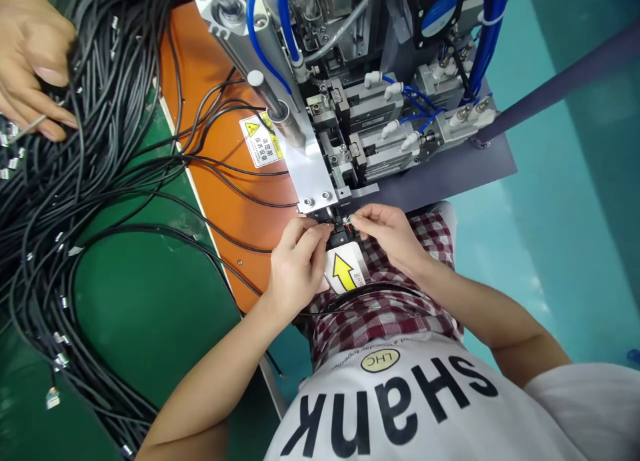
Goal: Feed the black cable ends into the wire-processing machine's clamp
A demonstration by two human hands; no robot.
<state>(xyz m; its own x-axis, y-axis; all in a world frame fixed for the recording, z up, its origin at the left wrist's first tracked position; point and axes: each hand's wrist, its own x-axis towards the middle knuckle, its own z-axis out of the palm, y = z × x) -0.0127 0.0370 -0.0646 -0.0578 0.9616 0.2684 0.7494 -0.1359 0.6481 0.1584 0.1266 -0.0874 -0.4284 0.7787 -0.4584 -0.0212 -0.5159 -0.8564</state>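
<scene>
The bent fingers of the person's left hand [297,257] hide whatever lies under their tips on the small black metal fixture [342,238]. The fine coloured wires [349,223] pinched in the right hand [387,234] are too small to count. The picture's edge cuts off a co-worker's hand [35,54], the tangled bundle of thin black cables [115,61], the silver machine with blue air tubes [245,41] and a small blue object [634,357], impossible to identify.

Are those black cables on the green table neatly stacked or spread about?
Spread: the black cables loop across the green table and onto the orange surface.
</scene>
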